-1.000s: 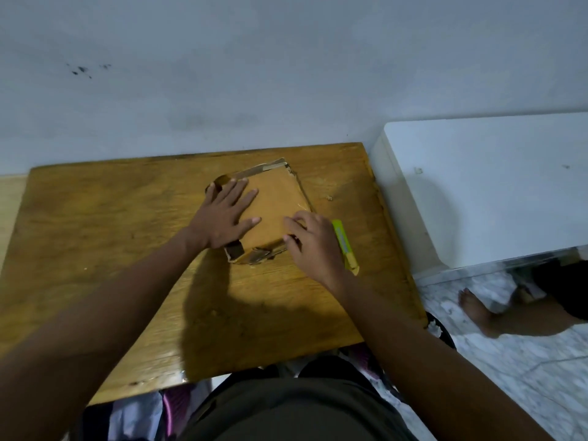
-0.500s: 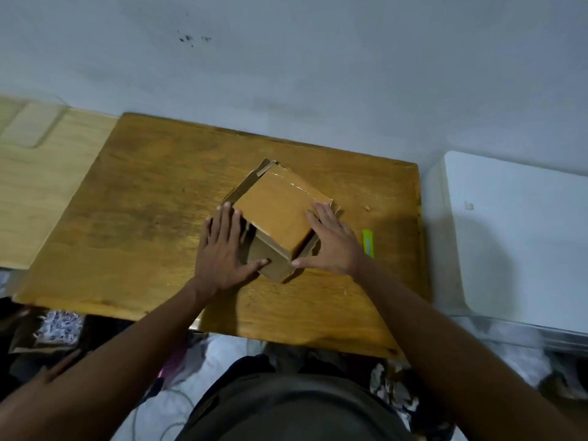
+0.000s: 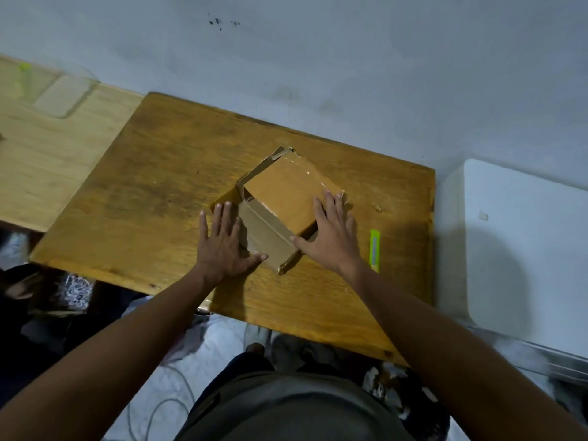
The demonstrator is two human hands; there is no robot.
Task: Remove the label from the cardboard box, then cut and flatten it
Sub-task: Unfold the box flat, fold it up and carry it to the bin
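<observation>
A small brown cardboard box [image 3: 283, 192] lies partly collapsed in the middle of the wooden table [image 3: 152, 173], its top panel shiny with tape. My left hand [image 3: 222, 246] lies flat, fingers spread, at the box's left near side, the thumb touching its lower wall. My right hand [image 3: 331, 240] presses flat on the box's right near corner, fingers over the top panel. A yellow-green utility knife [image 3: 374, 249] lies on the table just right of my right hand. No label is visible on the box.
A white cabinet top [image 3: 521, 249] adjoins the table on the right. A lighter wooden surface [image 3: 41, 160] with a clear plastic container [image 3: 60, 93] is at the left. The grey wall runs behind. Clutter and a cable lie on the floor below.
The camera view shifted left and down. My left hand slid off the box top to its left side; the box turned and its side wall now shows.
</observation>
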